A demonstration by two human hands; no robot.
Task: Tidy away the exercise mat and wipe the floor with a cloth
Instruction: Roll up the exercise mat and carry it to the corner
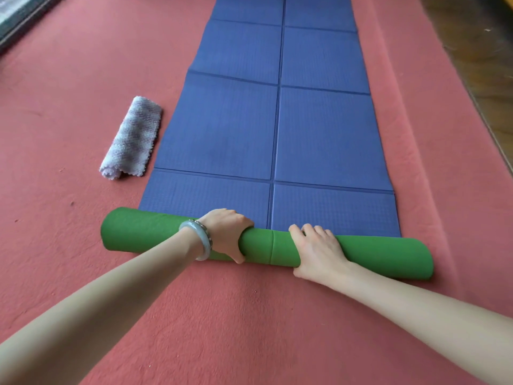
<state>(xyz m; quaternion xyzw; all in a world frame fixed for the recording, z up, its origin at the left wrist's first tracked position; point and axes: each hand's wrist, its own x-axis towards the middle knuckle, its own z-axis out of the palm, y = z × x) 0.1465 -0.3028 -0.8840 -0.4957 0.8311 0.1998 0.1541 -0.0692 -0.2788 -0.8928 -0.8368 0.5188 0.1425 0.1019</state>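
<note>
The left hand [226, 236] and right hand [319, 252] are gripping the rolled end [133, 232] of the exercise mat [277, 129] near centre, fingers curled over it, evidently keeping the winding tight.

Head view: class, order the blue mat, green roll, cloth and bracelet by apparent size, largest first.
1. blue mat
2. green roll
3. cloth
4. bracelet
The roll lies nearer the camera, yet the flat mat plainly looks larger.

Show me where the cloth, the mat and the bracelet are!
cloth [131, 140]: head view, the middle of its folded top.
mat [327, 140]: head view, the flat blue part that is not yet rolled.
bracelet [194, 224]: head view, the pale band on top of the left wrist.
</note>
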